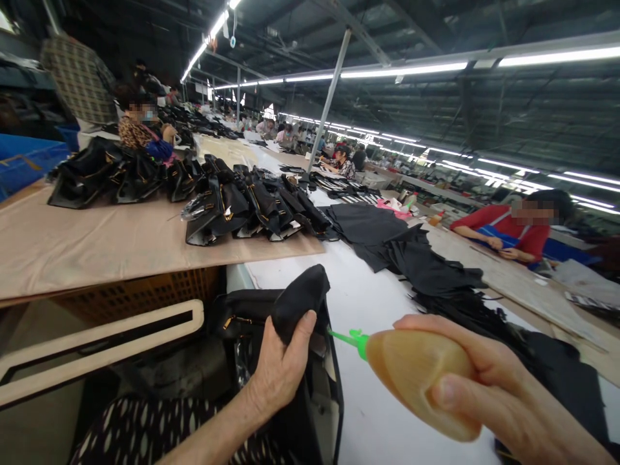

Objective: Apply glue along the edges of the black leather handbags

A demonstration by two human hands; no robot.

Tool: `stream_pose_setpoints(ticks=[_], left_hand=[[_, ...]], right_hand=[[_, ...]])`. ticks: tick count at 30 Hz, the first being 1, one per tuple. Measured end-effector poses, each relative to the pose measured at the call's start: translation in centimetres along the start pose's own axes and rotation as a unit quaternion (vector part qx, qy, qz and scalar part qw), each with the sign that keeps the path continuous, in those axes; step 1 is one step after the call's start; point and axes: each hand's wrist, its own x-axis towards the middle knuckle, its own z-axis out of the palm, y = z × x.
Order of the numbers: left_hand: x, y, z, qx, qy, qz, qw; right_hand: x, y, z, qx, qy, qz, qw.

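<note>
L hand (pixel 283 365) pinches black piece (pixel 301 300), R hand (pixel 498 381) is wrapped round squeeze bottle (pixel 411 378), green nozzle (pixel 357 341) near bag edge (pixel 338 387): prob. dispensing step, next move needs steady tip.

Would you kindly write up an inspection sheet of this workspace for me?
Surface: white tabletop; brown table beyond.
Job's things: bottle with green nozzle, tip by the open black bag, contact unclear; black piece.
Clutter: black bags in a row; loose black sheets.
Hands: left hand holds the black piece; right hand grips the bottle.
Cables: thin cord hanging near the ceiling lights.
Surroundings: person in red, right; blue bin, left.
</note>
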Motion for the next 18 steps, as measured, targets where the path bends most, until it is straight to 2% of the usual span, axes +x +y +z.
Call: stream_pose_setpoints(ticks=[7, 11, 18], left_hand=[[0.0, 0.2, 0.0, -0.017, -0.003, -0.010, 1.000], [0.0, 0.3, 0.0, -0.023, -0.005, -0.004, 1.000], [0.0, 0.2, 0.1, -0.024, 0.004, 0.007, 1.000]], right_hand=[[0.2, 1.5, -1.2, -0.006, -0.021, 0.001, 1.000], [-0.1, 1.3, -1.1, 0.008, -0.038, 0.017, 0.999], [-1.7, -1.0, 1.0, 0.067, 0.035, 0.076, 0.994]])
